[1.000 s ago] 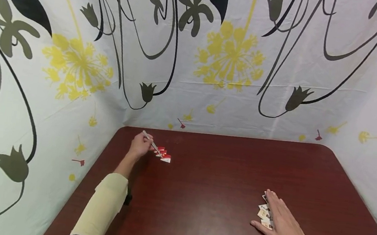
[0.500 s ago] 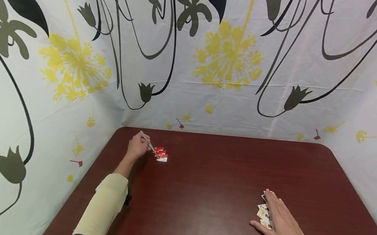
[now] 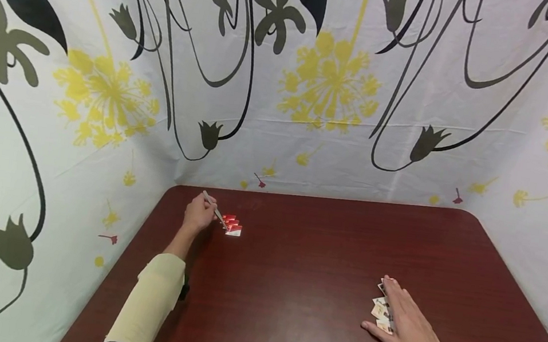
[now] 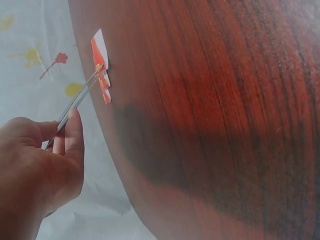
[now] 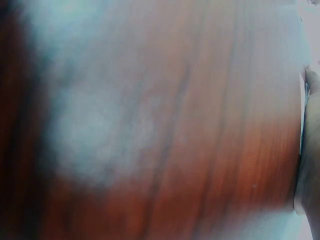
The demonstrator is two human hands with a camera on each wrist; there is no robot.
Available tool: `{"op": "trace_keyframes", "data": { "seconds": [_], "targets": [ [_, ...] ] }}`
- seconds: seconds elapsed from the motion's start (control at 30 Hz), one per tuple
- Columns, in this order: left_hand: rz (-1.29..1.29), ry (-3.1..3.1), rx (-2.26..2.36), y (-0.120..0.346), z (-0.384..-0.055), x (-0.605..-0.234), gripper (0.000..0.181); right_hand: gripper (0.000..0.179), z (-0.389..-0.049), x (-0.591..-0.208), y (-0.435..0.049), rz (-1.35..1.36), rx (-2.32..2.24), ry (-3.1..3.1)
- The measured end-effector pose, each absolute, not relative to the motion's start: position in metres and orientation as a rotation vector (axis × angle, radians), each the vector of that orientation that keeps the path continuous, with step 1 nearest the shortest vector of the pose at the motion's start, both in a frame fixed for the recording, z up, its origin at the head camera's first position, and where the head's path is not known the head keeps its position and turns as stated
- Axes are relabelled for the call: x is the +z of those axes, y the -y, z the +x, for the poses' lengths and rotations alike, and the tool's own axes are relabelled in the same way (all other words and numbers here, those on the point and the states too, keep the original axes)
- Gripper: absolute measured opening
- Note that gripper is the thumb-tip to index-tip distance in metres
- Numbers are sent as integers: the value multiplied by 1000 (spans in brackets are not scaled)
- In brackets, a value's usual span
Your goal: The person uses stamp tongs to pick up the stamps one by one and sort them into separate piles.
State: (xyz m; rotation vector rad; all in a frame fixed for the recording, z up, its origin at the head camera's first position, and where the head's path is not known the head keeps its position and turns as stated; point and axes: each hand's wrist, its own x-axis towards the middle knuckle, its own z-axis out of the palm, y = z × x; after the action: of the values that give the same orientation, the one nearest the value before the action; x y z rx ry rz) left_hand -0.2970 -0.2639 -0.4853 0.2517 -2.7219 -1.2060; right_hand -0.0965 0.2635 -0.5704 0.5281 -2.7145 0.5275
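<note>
Over there I'm pinching tweezers [image 4: 61, 122] with the left hand [image 3: 199, 214], tips just at some red-and-white papers [image 3: 234, 228] far left on the table [image 3: 302, 273]; the right hand [image 3: 410, 329] is lying straight-fingered (thumb way out) over pale cards [image 3: 380, 311].

Slim silver tweezers [image 3: 220, 218], pinched in the left hand [image 3: 199, 214], slanted down to overlapping red-and-white cards [image 3: 233, 228] near the far left corner of the table [image 3: 289, 288]; toward its right edge, pale cards [image 3: 380, 311] lay partly covered by the right hand [image 3: 409, 330].
</note>
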Motion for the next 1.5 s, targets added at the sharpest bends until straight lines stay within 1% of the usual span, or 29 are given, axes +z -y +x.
{"op": "trace_keyframes", "data": {
  "seconds": [0.83,1.27,1.5],
  "targets": [
    [264,2657,-1199,268,-289,-480,17,113,-96,-571,-264,533,540,2718],
    [122,2632,-1249,227,-283,-487,18,112,-96,-571,-264,534,546,2720],
    [67,2650,-1232,216,-282,-491,14,113,-97,-573,-265,541,546,2713]
  ]
}}
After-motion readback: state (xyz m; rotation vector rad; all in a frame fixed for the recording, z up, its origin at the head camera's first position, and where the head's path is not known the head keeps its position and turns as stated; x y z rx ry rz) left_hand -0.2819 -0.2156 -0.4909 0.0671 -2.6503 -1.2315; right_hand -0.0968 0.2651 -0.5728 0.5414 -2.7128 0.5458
